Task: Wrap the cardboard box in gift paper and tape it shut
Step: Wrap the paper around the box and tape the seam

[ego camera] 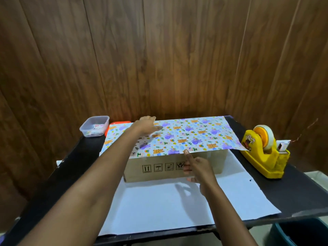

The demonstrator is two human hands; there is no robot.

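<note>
Wood walls back a black table (301,189). Mid-frame the cardboard box (134,172) lies long-ways left to right, gift paper (195,134) over its top. Left hand (147,125) presses flat on the paper's far side; right hand (197,167), nearer the loose front edge, touches it with one straight finger, holding nothing

I see my left hand (147,126) pressing the gift paper (195,135) onto the cardboard box (134,172). My right hand (197,168) touches the paper's near edge with its index finger. A yellow tape dispenser (262,157) stands at the right.
</note>
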